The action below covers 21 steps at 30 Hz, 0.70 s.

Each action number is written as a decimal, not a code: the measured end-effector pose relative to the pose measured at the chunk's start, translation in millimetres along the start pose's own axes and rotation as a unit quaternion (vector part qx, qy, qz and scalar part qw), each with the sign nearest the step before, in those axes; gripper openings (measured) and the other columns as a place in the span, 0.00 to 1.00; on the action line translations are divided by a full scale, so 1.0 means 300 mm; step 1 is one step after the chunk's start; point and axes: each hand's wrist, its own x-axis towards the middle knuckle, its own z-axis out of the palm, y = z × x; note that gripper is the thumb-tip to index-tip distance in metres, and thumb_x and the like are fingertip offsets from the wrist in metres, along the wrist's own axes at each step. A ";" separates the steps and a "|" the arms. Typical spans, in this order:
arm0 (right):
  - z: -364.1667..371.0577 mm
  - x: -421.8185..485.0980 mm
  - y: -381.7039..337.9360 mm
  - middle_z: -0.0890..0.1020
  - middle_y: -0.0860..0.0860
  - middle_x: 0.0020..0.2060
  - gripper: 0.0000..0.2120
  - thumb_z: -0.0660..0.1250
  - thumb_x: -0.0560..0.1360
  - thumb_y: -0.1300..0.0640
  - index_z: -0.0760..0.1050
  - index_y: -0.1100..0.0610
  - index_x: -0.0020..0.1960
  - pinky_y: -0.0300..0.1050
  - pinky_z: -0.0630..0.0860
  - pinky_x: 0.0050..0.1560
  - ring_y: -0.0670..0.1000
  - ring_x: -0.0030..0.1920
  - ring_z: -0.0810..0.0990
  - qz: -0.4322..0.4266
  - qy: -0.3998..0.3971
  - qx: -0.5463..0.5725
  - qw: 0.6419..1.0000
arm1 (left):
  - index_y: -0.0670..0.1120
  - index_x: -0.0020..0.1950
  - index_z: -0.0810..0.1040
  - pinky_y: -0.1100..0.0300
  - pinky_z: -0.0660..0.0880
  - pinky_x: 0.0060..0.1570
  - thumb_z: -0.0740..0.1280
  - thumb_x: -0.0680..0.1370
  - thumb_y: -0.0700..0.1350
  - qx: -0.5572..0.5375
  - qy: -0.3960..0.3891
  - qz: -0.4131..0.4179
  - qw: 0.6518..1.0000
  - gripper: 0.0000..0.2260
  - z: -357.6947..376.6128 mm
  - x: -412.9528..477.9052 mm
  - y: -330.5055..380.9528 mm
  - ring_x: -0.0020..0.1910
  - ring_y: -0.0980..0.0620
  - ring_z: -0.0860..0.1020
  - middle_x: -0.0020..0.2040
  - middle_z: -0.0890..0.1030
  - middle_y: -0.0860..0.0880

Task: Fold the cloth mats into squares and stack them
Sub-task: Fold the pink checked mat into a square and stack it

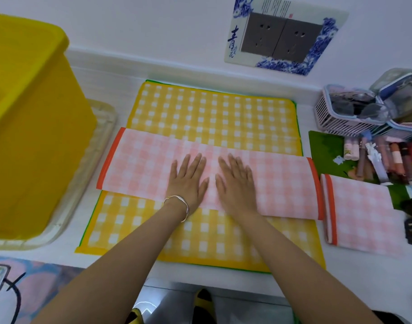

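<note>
Two bare forearms reach up from the bottom edge, a silver bangle (177, 206) on the left wrist. The left hand (187, 181) and right hand (235, 183) lie side by side, palms down, fingers straight and slightly spread. They hold nothing and press flat on the middle of a pink-and-white checked cloth mat with orange end bands (142, 164).

That mat is already doubled into a long strip, probably being smoothed so the crease sets before its ends are brought together into a square. It lies across a larger yellow-and-white checked cloth mat with a green edge (212, 113), spread open on the white surface (121, 90) and apparently waiting its turn.

A finished pink checked folded square (361, 218) sits just right of the strip, likely the start of the stack.

To the left stands a big yellow plastic bin (25, 125). At far right are a white slatted basket of clear lidded boxes (340, 122) and a row of small cosmetic tubes (382, 157), whose labels are too small to read.

On the wall, a blue-and-white floral surround frames two grey sockets (282, 36). It bears the large character 青 (233, 36). The smaller characters below are not legible.
</note>
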 end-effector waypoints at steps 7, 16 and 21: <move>-0.088 -0.064 0.278 0.47 0.47 0.77 0.33 0.36 0.75 0.38 0.47 0.47 0.77 0.50 0.41 0.75 0.48 0.76 0.44 0.077 -0.006 -0.022 0.997 | 0.52 0.77 0.40 0.49 0.35 0.72 0.29 0.73 0.60 -0.010 0.009 0.000 1.000 0.32 0.001 -0.001 -0.002 0.76 0.51 0.40 0.77 0.42 0.56; -0.149 -0.083 0.415 0.48 0.49 0.77 0.36 0.34 0.75 0.38 0.46 0.54 0.78 0.43 0.37 0.74 0.47 0.76 0.43 0.076 -0.015 -0.045 0.996 | 0.53 0.76 0.40 0.49 0.33 0.72 0.29 0.73 0.59 -0.016 0.009 -0.005 1.000 0.32 0.002 -0.005 -0.004 0.76 0.52 0.39 0.77 0.42 0.56; -0.147 -0.050 0.241 0.49 0.50 0.77 0.25 0.47 0.82 0.49 0.49 0.55 0.77 0.47 0.39 0.74 0.49 0.76 0.45 0.073 0.013 0.017 0.997 | 0.52 0.77 0.41 0.50 0.33 0.72 0.29 0.73 0.57 -0.015 0.008 -0.005 1.000 0.31 0.002 -0.005 0.000 0.76 0.52 0.39 0.77 0.42 0.55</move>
